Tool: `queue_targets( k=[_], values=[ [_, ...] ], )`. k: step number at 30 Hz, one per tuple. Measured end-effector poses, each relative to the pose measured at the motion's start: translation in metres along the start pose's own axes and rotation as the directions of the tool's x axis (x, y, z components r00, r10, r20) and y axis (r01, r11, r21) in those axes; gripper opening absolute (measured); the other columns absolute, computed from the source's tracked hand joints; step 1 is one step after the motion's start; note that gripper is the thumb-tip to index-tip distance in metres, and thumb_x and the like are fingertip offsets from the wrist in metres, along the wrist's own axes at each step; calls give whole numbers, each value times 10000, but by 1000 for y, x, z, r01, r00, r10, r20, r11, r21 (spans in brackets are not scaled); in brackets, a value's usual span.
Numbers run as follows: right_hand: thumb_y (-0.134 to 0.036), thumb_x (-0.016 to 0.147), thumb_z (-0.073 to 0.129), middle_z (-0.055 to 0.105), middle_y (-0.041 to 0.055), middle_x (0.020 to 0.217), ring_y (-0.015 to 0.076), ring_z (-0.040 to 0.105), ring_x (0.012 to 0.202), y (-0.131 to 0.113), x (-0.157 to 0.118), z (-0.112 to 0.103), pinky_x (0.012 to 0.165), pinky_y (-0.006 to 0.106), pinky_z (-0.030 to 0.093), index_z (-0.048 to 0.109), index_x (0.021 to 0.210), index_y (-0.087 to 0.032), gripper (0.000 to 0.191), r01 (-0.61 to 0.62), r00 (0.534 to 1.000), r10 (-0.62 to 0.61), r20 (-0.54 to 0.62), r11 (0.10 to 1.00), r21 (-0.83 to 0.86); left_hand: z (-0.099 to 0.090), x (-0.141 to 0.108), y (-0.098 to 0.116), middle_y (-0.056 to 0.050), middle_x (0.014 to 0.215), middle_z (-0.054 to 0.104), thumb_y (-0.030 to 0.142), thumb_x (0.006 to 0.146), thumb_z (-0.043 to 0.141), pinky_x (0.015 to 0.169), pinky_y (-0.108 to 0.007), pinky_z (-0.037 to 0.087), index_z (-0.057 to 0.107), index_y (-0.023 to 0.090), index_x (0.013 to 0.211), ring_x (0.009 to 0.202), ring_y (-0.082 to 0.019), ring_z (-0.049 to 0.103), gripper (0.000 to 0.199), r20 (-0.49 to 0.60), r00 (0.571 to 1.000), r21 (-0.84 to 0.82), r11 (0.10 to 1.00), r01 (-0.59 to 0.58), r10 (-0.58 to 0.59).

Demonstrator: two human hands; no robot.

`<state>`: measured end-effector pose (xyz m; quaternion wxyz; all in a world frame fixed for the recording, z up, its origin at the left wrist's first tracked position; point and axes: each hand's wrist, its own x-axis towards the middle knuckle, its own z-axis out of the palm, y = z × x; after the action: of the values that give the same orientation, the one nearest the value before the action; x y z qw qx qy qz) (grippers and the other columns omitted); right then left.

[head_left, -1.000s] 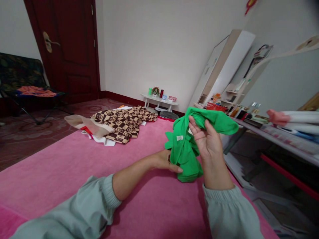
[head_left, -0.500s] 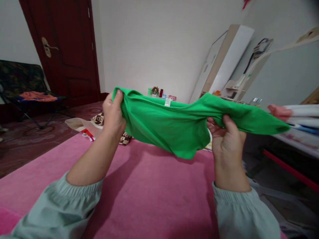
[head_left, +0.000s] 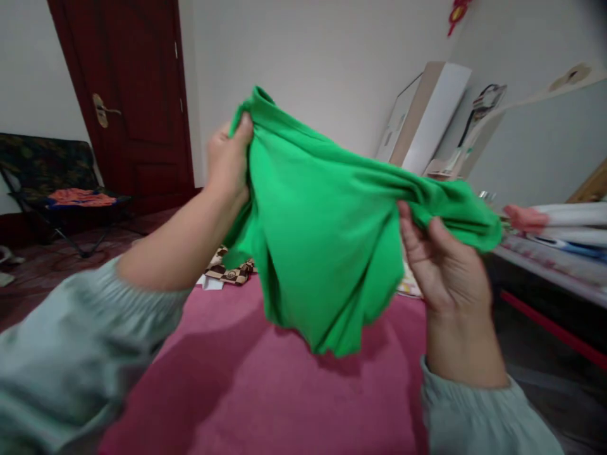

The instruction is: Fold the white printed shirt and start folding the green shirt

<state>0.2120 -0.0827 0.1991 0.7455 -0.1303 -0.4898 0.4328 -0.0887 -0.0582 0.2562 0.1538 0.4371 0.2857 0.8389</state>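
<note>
A bright green shirt (head_left: pixel 327 234) hangs in the air between my two hands, its lower part loose and folded. My left hand (head_left: pixel 230 158) is closed on its upper left corner, thumb on top, and holds that side higher. On the other side my right hand (head_left: pixel 443 259) pinches the fabric between thumb and fingers, lower down. A sleeve-like end of the shirt sticks out past the right hand. Beneath it lies the pink cover (head_left: pixel 284 398), which the shirt does not seem to rest on.
Behind the shirt, a brown-and-cream checked cloth (head_left: pixel 232 268) lies at the pink cover's far edge. A folding chair (head_left: pixel 52 183) with orange clothing stands by the dark red door (head_left: pixel 128 88). To the right is a shelf with folded white items (head_left: pixel 573 218).
My left hand has risen and moved slightly right, lifting its side of the shirt. The shirt now slants down to the right and hangs longer. The white tag is no longer visible.
</note>
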Motion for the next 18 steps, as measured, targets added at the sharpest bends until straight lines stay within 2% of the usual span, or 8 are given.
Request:
queue_targets(
  k=[1, 2, 5, 7, 9, 12, 15, 18],
  values=[
    [-174, 696, 720, 667, 3, 1076, 170, 637, 1046, 20, 2, -11, 913, 335, 532, 629, 985, -240, 310, -58, 995, 62, 81, 997, -54, 1, 10, -23, -23, 1067, 664, 303, 925, 499, 946, -349, 471, 580, 206, 999, 1011, -157, 596, 147, 7, 996, 287, 955, 78, -83],
    [-228, 676, 746, 653, 8, 1119, 180, 604, 1110, 42, 2, -23, 921, 350, 521, 616, 1001, -259, 352, -121, 987, 135, 92, 982, -142, 0, 16, -45, -81, 1146, 637, 260, 890, 547, 1005, -398, 413, 567, 151, 1057, 1110, -199, 554, 201, -16, 989, 390, 910, 139, -144],
    [-350, 637, 773, 658, 58, 1116, 215, 626, 1049, 102, -3, -66, 761, 354, 561, 619, 1032, -263, 433, -333, 939, 329, -98, 802, -496, -22, -3, -100, -196, 1169, 602, 173, 737, 680, 1054, -499, 307, 587, 82, 1018, 1221, -335, 471, 309, -25, 961, 608, 759, 232, -274],
    [-390, 594, 787, 702, 86, 944, 238, 667, 878, 131, -9, -88, 662, 354, 558, 667, 931, -198, 406, -405, 879, 468, -88, 637, -656, -43, -36, -126, -162, 1152, 616, 121, 665, 707, 1060, -443, 308, 612, 126, 991, 1222, -320, 472, 340, 46, 953, 691, 699, 185, -298],
    [-431, 578, 783, 698, 72, 729, 216, 657, 688, 147, -16, -100, 581, 322, 530, 684, 763, -152, 349, -391, 813, 582, -6, 539, -746, -61, -76, -141, -148, 1150, 612, 216, 739, 659, 988, -398, 380, 609, 140, 1037, 1138, -283, 533, 311, 211, 913, 818, 575, 31, -349],
    [-500, 614, 745, 618, 32, 507, 154, 586, 491, 151, -24, -101, 463, 248, 455, 624, 568, -145, 378, -358, 689, 719, 87, 442, -822, -75, -128, -137, -86, 986, 660, 364, 824, 574, 816, -329, 443, 631, 172, 959, 890, -221, 615, 241, 354, 838, 850, 516, -104, -415],
    [-542, 634, 716, 569, 23, 408, 134, 543, 382, 148, -29, -96, 363, 207, 383, 557, 500, -168, 428, -398, 586, 810, -25, 261, -879, -76, -161, -108, -41, 732, 665, 552, 880, 426, 644, -300, 400, 645, 210, 794, 691, -201, 606, 416, 542, 663, 832, 443, -335, -516],
    [-513, 675, 675, 553, 42, 366, 124, 505, 324, 148, -34, -91, 313, 195, 339, 525, 445, -182, 430, -385, 496, 865, -76, 140, -912, -76, -182, -78, -77, 661, 661, 703, 830, 362, 584, -313, 357, 657, 213, 679, 645, -232, 609, 592, 613, 498, 779, 361, -513, -614]
  ],
)
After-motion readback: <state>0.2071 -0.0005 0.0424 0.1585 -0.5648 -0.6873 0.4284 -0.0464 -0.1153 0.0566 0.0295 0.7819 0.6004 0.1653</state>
